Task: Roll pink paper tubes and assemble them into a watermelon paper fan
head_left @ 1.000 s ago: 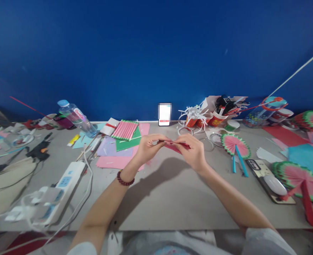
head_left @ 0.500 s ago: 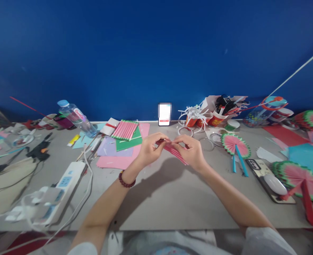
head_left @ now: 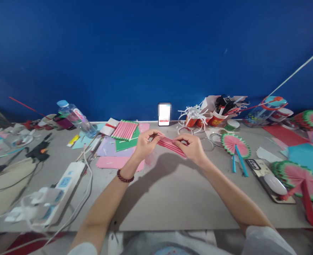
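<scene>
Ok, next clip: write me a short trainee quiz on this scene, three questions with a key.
1. Multiple choice: what color is the pleated paper held between the left hand and the right hand? a) blue b) pink c) yellow
2. True or false: the beaded bracelet is on the left wrist.
3. Fill in: as the wearer sees it, the power strip lies to the ____ of both hands.

Key: 1 b; 2 true; 3 left.

The left forearm (head_left: 106, 198) and right forearm (head_left: 231, 191) slant forward and inward, with the left hand (head_left: 146, 144) and right hand (head_left: 193, 148) near each other but apart. On each, thumb and bent fingers (head_left: 154, 132) form a pinch, knuckles arched.
</scene>
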`<state>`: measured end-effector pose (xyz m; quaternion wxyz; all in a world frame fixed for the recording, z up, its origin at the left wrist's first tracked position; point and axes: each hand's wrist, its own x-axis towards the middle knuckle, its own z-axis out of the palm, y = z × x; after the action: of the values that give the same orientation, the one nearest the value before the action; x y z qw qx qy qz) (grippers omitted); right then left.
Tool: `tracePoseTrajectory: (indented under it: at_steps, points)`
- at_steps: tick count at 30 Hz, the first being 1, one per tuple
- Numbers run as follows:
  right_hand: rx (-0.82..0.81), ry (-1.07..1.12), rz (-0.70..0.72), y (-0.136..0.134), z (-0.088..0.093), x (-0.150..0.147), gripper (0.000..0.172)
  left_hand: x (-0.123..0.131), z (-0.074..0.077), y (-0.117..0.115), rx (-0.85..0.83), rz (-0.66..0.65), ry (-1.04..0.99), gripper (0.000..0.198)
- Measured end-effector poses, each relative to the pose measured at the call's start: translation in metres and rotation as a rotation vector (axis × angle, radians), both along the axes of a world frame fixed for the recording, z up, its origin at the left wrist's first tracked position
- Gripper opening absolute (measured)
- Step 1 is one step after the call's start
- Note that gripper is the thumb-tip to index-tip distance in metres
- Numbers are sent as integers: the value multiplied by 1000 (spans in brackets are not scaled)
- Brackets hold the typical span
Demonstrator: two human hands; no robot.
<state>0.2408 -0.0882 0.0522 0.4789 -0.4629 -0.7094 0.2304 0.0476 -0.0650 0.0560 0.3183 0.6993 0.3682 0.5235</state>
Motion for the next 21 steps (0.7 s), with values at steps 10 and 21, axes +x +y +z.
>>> tracePoseTrajectory:
  at_steps: [10, 21]
  points:
    - [200, -235, 62, 0, -1, 0, 10, -4, 4, 0, 378, -60, 486, 20]
    - [32, -99, -38, 9, 9, 20, 10, -17, 8, 8, 237, 19, 356, 18]
